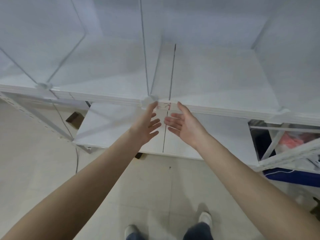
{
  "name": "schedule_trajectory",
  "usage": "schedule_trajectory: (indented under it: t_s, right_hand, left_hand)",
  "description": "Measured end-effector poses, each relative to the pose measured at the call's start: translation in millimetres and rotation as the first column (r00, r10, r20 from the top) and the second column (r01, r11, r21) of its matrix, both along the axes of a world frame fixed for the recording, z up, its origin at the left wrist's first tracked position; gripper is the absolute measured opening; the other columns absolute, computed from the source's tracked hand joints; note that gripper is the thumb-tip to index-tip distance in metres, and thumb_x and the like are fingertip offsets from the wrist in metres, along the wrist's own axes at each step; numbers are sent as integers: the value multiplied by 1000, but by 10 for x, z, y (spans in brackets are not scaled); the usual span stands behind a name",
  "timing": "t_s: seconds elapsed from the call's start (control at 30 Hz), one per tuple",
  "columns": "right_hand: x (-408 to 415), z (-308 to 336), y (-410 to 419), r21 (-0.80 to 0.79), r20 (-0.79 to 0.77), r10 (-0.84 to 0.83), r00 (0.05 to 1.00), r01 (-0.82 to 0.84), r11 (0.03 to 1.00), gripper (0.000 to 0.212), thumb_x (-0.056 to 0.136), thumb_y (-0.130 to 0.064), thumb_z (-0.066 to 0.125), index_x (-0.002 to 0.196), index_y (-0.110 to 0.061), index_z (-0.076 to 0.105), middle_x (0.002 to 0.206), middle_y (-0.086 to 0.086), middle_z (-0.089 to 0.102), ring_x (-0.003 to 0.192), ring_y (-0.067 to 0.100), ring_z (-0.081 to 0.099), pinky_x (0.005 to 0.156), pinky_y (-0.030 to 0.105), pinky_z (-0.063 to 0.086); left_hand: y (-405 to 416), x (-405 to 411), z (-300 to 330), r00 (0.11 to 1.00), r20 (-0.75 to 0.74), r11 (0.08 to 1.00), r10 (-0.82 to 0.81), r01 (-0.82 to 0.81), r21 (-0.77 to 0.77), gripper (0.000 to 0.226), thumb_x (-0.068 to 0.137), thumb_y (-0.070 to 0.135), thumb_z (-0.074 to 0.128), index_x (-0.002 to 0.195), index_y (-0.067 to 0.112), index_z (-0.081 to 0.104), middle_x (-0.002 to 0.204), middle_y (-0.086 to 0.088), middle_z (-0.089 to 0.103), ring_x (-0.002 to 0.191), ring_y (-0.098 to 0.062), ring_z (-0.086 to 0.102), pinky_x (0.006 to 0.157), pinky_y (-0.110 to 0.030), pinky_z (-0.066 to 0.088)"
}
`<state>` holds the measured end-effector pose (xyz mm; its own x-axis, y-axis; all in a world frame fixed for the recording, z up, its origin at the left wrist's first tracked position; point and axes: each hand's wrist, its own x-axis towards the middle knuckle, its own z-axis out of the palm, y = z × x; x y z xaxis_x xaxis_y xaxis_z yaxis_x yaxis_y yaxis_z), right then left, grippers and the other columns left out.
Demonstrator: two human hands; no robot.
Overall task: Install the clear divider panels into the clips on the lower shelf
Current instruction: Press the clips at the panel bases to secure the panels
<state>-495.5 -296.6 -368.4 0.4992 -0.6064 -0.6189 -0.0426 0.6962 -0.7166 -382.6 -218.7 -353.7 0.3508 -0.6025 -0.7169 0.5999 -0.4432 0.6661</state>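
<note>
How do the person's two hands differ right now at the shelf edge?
The left hand has its thumb touching the round white clip on the shelf's front edge; the right hand touches no clip, its thumb reaching the edge by the handwritten label. The left shows its back, the right its palm. Both are open, fingers spread, holding nothing.

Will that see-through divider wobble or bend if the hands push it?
Probably a little. The clear divider panel looks very thin, seen edge-on as a dark line, so it likely flexes. It seems light. Both open hands, left hand and right hand, flank it, suggesting a gentle touch.
</note>
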Motion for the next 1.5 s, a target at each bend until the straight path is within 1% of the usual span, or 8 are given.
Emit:
schedule_trajectory:
  t_s: [0.2, 0.43, 0.67, 0.9, 1.13, 1.27, 1.4, 1.5]
  right_hand:
    - [499, -53, 179, 3, -41, -47, 998, 47, 999, 56, 87, -50, 55, 114, -1, 51, 115, 18, 65, 99, 25, 66, 93, 34, 49]
    - [698, -288, -32, 1, -149, -105, 983, 107, 994, 62, 85, -51, 59, 116, 1, 49, 117, 20, 62, 102, 27, 64, 93, 35, 48]
    - [1011, -575, -276, 67, -189, -80, 979, 94, 993, 68, 78, -56, 64, 114, 1, 51, 106, 16, 62, 105, 27, 64, 89, 35, 51]
    - [1129, -614, -394, 96, -154, -74, 985, 89, 991, 35, 82, -48, 62, 90, -15, 65, 91, 10, 71, 96, 22, 67, 93, 36, 49]
    - [1090, -676, -407, 51, -157, -44, 987, 53, 997, 35, 81, -50, 63, 90, -17, 67, 95, 6, 74, 97, 18, 69, 93, 33, 49]
    - [1050, -685, -417, 37, -145, -30, 989, 36, 999, 34, 81, -50, 62, 91, -18, 67, 97, 7, 75, 96, 18, 70, 92, 31, 50]
    - [1020, -683, -422, 36, -136, -2, 991, 7, 999, 39, 81, -51, 62, 97, -16, 68, 98, 7, 75, 94, 16, 71, 91, 30, 51]
    - [995, -663, -430, 42, -136, 14, 991, -8, 999, 40, 81, -50, 62, 99, -15, 69, 99, 8, 75, 94, 16, 71, 91, 32, 52]
  left_hand:
    - [149, 597, -67, 1000, -28, 1000, -9, 9, 26, 65, 84, 58, 56, 125, 8, 52, 126, -9, 57, 114, -20, 58, 102, -36, 43]
    - [-99, 885, -291, 998, -15, 994, -68, 69, 88, 71, 81, 60, 59, 124, 4, 51, 121, -9, 58, 113, -21, 58, 103, -38, 43]
    - [-420, 1025, -619, 994, -17, 988, -106, 107, 115, 65, 79, 64, 59, 113, 9, 49, 119, -4, 57, 111, -17, 59, 103, -37, 44]
    - [-565, 1076, -735, 990, 17, 988, -137, 135, 78, 66, 71, 65, 67, 113, 15, 64, 111, 2, 69, 105, -8, 62, 93, -32, 48]
    - [-567, 1062, -765, 994, 42, 991, -103, 99, 93, 65, 70, 62, 71, 111, 12, 65, 107, 1, 72, 102, -8, 65, 84, -28, 52]
    - [-577, 1001, -764, 996, 57, 992, -76, 69, 103, 59, 72, 61, 69, 105, 13, 66, 100, 1, 73, 99, -6, 66, 87, -29, 53]
    - [-582, 964, -769, 996, 66, 992, -59, 51, 117, 64, 71, 63, 69, 110, 12, 65, 100, 2, 74, 96, -5, 67, 80, -26, 53]
    - [-589, 933, -764, 996, 83, 991, -44, 33, 132, 69, 71, 65, 67, 115, 12, 63, 101, 3, 72, 98, -5, 65, 82, -26, 51]
